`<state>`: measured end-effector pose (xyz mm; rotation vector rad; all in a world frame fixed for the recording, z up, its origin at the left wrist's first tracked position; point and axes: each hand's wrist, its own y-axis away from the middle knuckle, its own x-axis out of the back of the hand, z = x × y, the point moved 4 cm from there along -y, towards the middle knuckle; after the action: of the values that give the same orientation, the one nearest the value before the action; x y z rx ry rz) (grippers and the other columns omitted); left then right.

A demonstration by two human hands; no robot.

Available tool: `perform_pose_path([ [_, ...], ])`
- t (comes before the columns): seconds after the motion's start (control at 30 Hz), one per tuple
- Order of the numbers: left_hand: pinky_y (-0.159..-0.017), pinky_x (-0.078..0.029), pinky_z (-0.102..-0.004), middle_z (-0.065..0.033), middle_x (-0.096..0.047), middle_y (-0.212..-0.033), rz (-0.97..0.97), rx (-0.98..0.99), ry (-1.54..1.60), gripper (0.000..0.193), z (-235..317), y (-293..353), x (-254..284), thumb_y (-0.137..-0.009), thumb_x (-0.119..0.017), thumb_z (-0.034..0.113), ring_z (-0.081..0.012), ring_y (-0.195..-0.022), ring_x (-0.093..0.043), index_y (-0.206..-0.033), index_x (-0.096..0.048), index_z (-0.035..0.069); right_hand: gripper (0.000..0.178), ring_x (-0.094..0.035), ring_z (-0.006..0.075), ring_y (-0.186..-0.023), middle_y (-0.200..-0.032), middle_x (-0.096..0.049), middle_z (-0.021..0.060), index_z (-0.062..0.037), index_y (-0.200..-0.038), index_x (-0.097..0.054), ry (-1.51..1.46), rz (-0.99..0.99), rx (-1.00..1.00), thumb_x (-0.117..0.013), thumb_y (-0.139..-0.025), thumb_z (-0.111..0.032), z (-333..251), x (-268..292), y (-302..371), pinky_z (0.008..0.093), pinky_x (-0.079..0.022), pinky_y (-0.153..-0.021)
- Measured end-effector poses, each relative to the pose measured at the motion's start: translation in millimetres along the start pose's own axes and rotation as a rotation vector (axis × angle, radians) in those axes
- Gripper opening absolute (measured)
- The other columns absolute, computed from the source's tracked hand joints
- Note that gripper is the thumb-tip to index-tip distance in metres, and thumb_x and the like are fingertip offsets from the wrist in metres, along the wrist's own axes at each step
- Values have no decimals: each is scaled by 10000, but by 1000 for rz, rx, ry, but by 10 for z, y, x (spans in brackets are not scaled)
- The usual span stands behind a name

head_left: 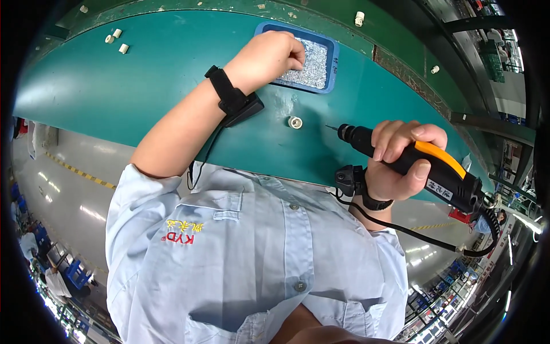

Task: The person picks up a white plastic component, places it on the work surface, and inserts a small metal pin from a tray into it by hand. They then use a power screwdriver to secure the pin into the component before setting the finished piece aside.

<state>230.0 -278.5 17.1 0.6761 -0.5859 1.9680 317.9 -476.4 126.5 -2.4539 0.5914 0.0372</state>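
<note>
My left hand point(264, 58) reaches into a blue tray point(333, 60) filled with small silvery metal pieces point(315, 64). Its fingers are bent and pinched together at the pieces, and whatever lies between the tips is hidden. In my right hand point(398, 157) is a black electric screwdriver point(440, 159) with an orange strip, gripped around the body. Its thin bit points left, toward a short white cylindrical part point(295, 122) standing on the green work surface point(189, 57). The bit and that part are apart.
Several more white cylindrical parts point(123, 49) lie at the far left. Others sit on the raised green ledge point(395, 43) behind, including one white part point(359, 19). A black cable point(427, 243) loops from the screwdriver at the right. Black devices are strapped to both wrists.
</note>
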Motion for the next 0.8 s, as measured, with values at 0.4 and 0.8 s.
perform_pose_path([
  [0.4, -650, -489, -341, -134, -637, -787, 187, -11, 36, 99, 98, 88, 170, -781, -638, 102, -285, -710, -610, -845, -653, 29, 377, -407, 108, -461, -582, -424, 2, -66, -997, -459, -3, 10, 4, -521, -872, -416, -14, -17, -118, 252, -338, -467],
  [0.8, -657, -501, -319, -106, -648, -786, 218, 33, 432, 162, 328, 387, 86, -717, -694, 43, -254, -718, -623, -874, -661, 24, 455, -477, 145, -463, -569, -463, 25, -40, -1005, -436, -145, 64, 17, -617, -835, -421, -167, -107, -200, 280, -387, -470],
])
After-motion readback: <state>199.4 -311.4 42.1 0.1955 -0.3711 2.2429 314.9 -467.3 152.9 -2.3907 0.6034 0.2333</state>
